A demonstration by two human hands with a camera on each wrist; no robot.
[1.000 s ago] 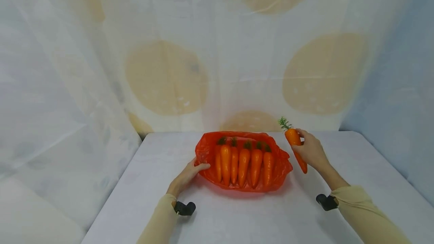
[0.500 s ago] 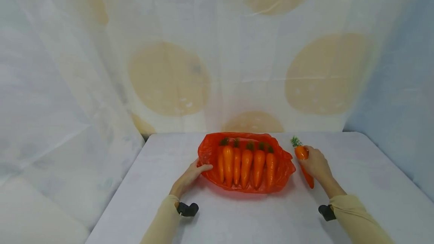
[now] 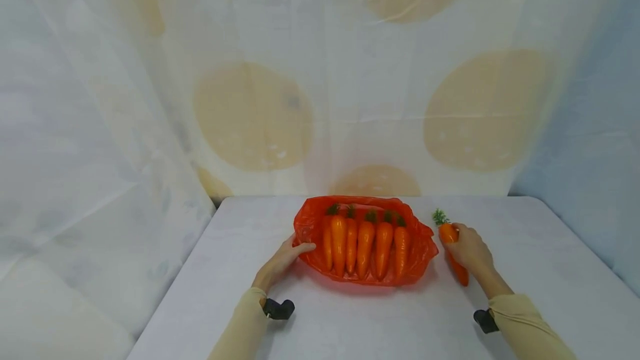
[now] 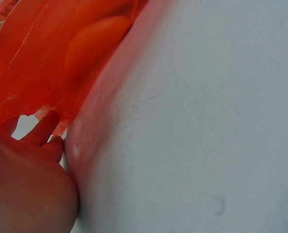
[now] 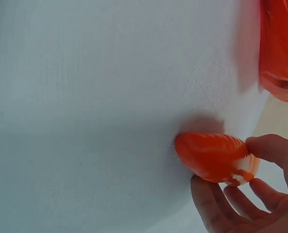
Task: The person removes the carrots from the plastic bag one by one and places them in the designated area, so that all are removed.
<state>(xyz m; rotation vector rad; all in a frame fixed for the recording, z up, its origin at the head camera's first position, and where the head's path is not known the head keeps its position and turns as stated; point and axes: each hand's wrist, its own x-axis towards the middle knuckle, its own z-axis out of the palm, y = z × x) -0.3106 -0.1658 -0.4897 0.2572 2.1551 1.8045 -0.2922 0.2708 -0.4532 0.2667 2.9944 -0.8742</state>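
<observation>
On the white table [image 3: 380,321] before spotted sheeting [image 3: 350,99], right grip [image 3: 470,250] pinches carrot [image 3: 448,233], left grip [image 3: 284,255] red bag [image 3: 420,249].

"What colours are in front of you?"
"My bag [image 3: 421,248] is sheer red. The carrots [image 3: 366,246] in it are shiny orange with dark green tops [image 3: 370,216]; the loose carrot [image 3: 448,233] is orange too, with a brighter green tuft [image 3: 440,216]."
"And the rest?"
"White table [image 3: 375,326], cream sleeves [image 3: 530,324], whitish curtain [image 3: 367,82] printed with big tan circles [image 3: 252,118]."

place: booth-like, sheeted off | back sheet [image 3: 370,104] patterned with tan circles | pale side sheets [image 3: 85,143] | white table [image 3: 380,324]
</observation>
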